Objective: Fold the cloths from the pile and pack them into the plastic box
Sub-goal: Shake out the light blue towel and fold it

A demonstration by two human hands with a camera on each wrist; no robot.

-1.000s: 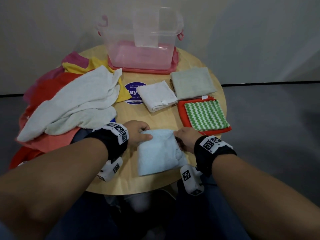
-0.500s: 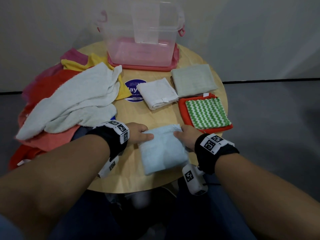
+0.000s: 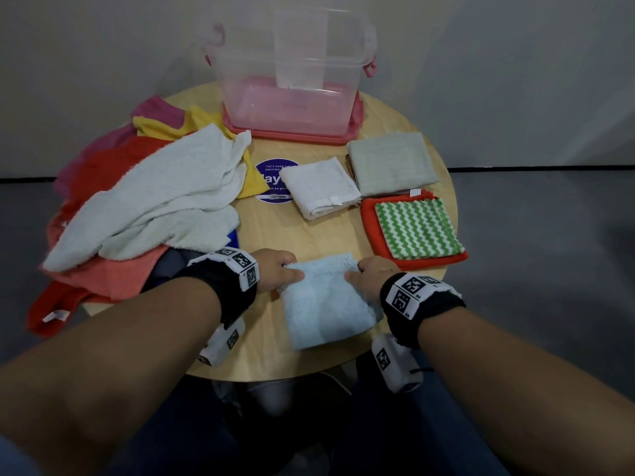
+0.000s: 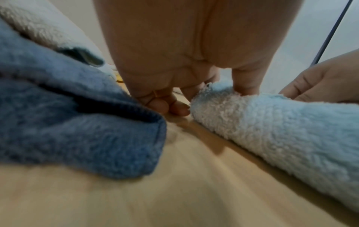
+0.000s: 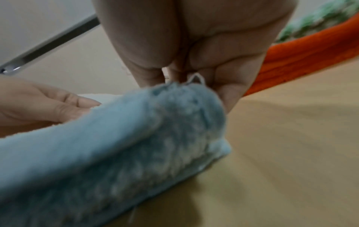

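The folded light blue cloth (image 3: 328, 300) is lying on the round wooden table (image 3: 309, 235) at about 6 o'clock, its near edge sitting close to the table rim. The left hand (image 3: 276, 273) is pinching the cloth's far left corner, thumb on top and fingers curled beside it. The right hand (image 3: 372, 274) is gripping the far right corner the same way; in the right wrist view the fingers (image 5: 231, 90) are closing behind the thick fold. Bare wood is showing between this cloth and the folded pieces further in.

The plastic box (image 3: 292, 73) is standing at 12 o'clock on a pink lid (image 3: 292, 135), its clear walls open at the top. At 1 to 2 o'clock a grey-green cloth (image 3: 391, 163) is lying flat, just beside a white cloth (image 3: 319, 187) near the centre. At 3 o'clock a green zigzag cloth (image 3: 417, 228) is resting on an orange cloth (image 3: 371, 218), whose corner is reaching the table edge.

The pile (image 3: 103, 235) is occupying 8 to 11 o'clock, overhanging the rim: a rumpled white towel (image 3: 161, 197) on top of red, salmon, yellow and pink fabric. A dark blue cloth (image 4: 77, 122) with a stitched hem is lying just beside the left hand.

All pieces are looking like looped terry; the light blue one is appearing fluffy and squarish.
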